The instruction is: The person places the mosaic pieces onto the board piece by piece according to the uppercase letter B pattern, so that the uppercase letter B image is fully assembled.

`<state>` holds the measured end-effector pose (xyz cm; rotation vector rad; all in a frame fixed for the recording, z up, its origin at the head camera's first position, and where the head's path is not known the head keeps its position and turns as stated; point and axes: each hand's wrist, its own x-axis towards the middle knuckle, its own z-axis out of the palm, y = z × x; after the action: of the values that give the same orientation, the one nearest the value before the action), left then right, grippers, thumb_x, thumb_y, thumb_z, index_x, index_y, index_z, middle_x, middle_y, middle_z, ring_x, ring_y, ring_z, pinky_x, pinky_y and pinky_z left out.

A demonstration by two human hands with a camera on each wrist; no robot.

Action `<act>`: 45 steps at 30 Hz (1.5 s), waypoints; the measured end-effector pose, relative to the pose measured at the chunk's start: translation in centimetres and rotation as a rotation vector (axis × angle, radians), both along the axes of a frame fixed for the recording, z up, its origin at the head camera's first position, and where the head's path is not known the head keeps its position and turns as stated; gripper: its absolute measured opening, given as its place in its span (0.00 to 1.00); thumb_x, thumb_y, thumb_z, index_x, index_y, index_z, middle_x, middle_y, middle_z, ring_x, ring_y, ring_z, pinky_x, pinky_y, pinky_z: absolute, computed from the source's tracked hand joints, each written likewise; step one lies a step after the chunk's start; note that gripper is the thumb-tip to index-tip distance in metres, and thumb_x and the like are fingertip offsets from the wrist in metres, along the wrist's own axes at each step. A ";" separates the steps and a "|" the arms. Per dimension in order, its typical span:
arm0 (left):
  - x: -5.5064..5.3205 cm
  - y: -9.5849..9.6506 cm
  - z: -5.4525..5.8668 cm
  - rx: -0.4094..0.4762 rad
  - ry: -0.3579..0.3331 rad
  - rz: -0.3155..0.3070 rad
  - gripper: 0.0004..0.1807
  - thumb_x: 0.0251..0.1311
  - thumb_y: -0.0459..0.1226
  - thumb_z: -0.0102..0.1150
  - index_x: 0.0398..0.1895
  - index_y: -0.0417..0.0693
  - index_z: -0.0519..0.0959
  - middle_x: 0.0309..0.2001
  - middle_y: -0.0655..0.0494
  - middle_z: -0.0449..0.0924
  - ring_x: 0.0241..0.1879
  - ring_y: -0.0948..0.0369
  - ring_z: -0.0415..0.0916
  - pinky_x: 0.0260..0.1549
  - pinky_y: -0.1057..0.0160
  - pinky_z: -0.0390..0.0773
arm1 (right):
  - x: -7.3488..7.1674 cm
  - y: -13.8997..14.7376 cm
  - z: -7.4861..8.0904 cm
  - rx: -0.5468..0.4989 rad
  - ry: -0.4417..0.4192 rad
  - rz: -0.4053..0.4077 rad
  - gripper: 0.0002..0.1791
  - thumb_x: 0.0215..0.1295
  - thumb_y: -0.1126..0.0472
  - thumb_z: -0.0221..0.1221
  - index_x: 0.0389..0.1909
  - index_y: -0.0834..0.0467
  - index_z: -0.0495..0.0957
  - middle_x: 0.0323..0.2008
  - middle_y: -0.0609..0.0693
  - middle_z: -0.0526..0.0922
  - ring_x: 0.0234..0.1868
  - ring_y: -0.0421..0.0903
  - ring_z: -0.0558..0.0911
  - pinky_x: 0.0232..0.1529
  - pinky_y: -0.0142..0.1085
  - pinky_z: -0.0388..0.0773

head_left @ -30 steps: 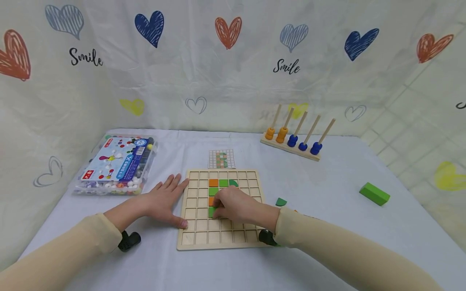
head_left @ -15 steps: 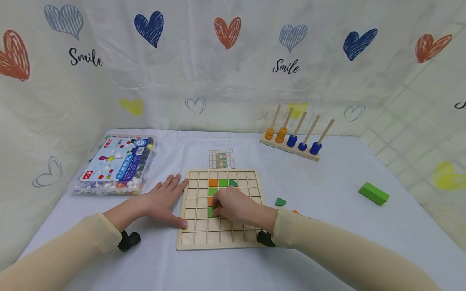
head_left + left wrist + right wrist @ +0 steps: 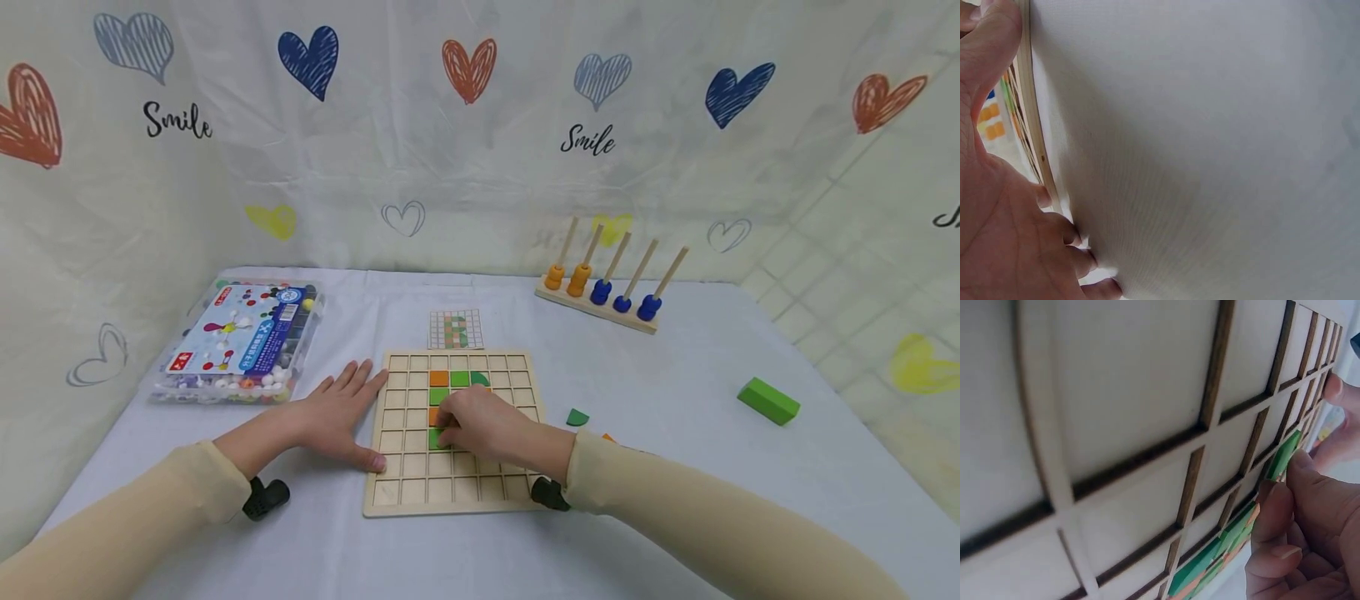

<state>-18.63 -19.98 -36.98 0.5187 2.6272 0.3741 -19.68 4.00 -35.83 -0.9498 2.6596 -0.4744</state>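
Note:
A wooden grid board [image 3: 442,492] lies on the white cloth in the head view. Orange and green square tiles, with a dark green rounded one [image 3: 480,379], fill some of its upper and middle cells. My left hand [image 3: 337,417] lies with fingers spread along the board's left side, thumb on its edge. Over the middle of the board, my right hand [image 3: 487,423] pinches a green square tile [image 3: 1285,454] between thumb and index finger. In the head view that tile sits at the bottom of the left column of tiles. The right hand covers several cells.
A small printed pattern card [image 3: 456,329] lies behind the board. A clear box of beads [image 3: 240,342] is at left. A peg abacus [image 3: 600,304] stands back right. A green block [image 3: 769,401], a dark green rounded tile [image 3: 577,417] and an orange piece [image 3: 609,437] lie to the right.

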 end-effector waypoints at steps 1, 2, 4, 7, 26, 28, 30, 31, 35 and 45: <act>0.0 0.0 0.0 -0.002 -0.001 0.000 0.71 0.49 0.68 0.69 0.83 0.38 0.42 0.82 0.30 0.32 0.80 0.31 0.29 0.74 0.26 0.40 | 0.0 0.1 0.1 -0.002 -0.010 -0.006 0.04 0.65 0.60 0.69 0.38 0.57 0.88 0.34 0.45 0.88 0.33 0.36 0.80 0.37 0.27 0.79; 0.0 0.0 0.0 0.000 -0.001 -0.001 0.71 0.49 0.68 0.69 0.83 0.38 0.42 0.82 0.30 0.32 0.80 0.31 0.29 0.74 0.26 0.40 | 0.0 0.3 0.2 -0.005 -0.021 -0.011 0.04 0.66 0.60 0.68 0.39 0.56 0.88 0.34 0.45 0.88 0.34 0.36 0.80 0.38 0.28 0.79; 0.0 0.0 0.0 0.000 0.001 -0.005 0.71 0.49 0.68 0.69 0.83 0.38 0.42 0.82 0.30 0.32 0.80 0.31 0.29 0.73 0.26 0.40 | -0.1 0.8 0.5 -0.015 -0.034 -0.024 0.04 0.67 0.61 0.67 0.40 0.56 0.88 0.36 0.45 0.89 0.36 0.37 0.81 0.40 0.30 0.80; 0.0 0.0 0.0 -0.002 0.002 -0.007 0.71 0.49 0.68 0.69 0.83 0.38 0.41 0.82 0.30 0.32 0.80 0.31 0.29 0.74 0.26 0.40 | -0.3 1.9 0.8 -0.048 -0.040 -0.036 0.05 0.69 0.64 0.65 0.41 0.57 0.88 0.38 0.47 0.90 0.39 0.40 0.84 0.43 0.34 0.83; -0.2 -0.3 -0.2 -0.008 0.000 -0.002 0.72 0.49 0.69 0.69 0.83 0.38 0.41 0.82 0.30 0.31 0.80 0.32 0.28 0.74 0.26 0.39 | -1.6 14.0 1.2 -0.009 -0.026 -0.159 0.11 0.67 0.65 0.66 0.49 0.59 0.85 0.40 0.45 0.87 0.41 0.41 0.80 0.48 0.39 0.84; -0.2 -0.3 -0.3 -0.006 0.001 -0.001 0.72 0.49 0.69 0.69 0.82 0.38 0.41 0.82 0.30 0.31 0.80 0.32 0.29 0.74 0.26 0.39 | -1.5 15.1 1.1 -0.007 -0.032 -0.163 0.10 0.66 0.65 0.67 0.47 0.60 0.85 0.39 0.45 0.87 0.40 0.41 0.81 0.46 0.38 0.84; -0.2 -0.3 -0.4 -0.005 0.001 -0.001 0.72 0.49 0.69 0.69 0.82 0.38 0.41 0.82 0.30 0.32 0.80 0.32 0.29 0.74 0.26 0.39 | -1.5 16.2 1.0 -0.007 -0.040 -0.169 0.09 0.65 0.64 0.68 0.46 0.60 0.85 0.39 0.45 0.86 0.40 0.41 0.81 0.45 0.37 0.84; -0.3 -0.3 -0.4 -0.003 0.001 -0.001 0.72 0.49 0.69 0.69 0.82 0.37 0.42 0.82 0.30 0.32 0.80 0.32 0.29 0.74 0.26 0.39 | -1.5 16.8 0.9 -0.007 -0.046 -0.172 0.09 0.65 0.64 0.68 0.45 0.59 0.85 0.38 0.45 0.86 0.40 0.41 0.80 0.44 0.36 0.84; -0.3 -0.3 -0.6 -0.001 0.001 -0.003 0.72 0.48 0.69 0.69 0.82 0.37 0.42 0.82 0.30 0.32 0.80 0.32 0.29 0.74 0.26 0.39 | -1.6 18.9 0.7 -0.010 -0.095 -0.158 0.09 0.66 0.64 0.67 0.46 0.57 0.85 0.40 0.43 0.86 0.40 0.40 0.79 0.42 0.31 0.82; -0.3 -0.2 -0.6 -0.009 0.005 -0.004 0.72 0.49 0.70 0.68 0.83 0.39 0.41 0.82 0.31 0.32 0.80 0.32 0.29 0.74 0.26 0.39 | -1.9 22.0 0.1 -0.058 -0.180 -0.085 0.11 0.64 0.62 0.69 0.46 0.48 0.86 0.41 0.40 0.84 0.40 0.38 0.76 0.40 0.28 0.79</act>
<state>-18.95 -20.21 -37.55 0.5229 2.6314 0.3603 -21.59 26.04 -35.75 -0.7721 2.5432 -0.6289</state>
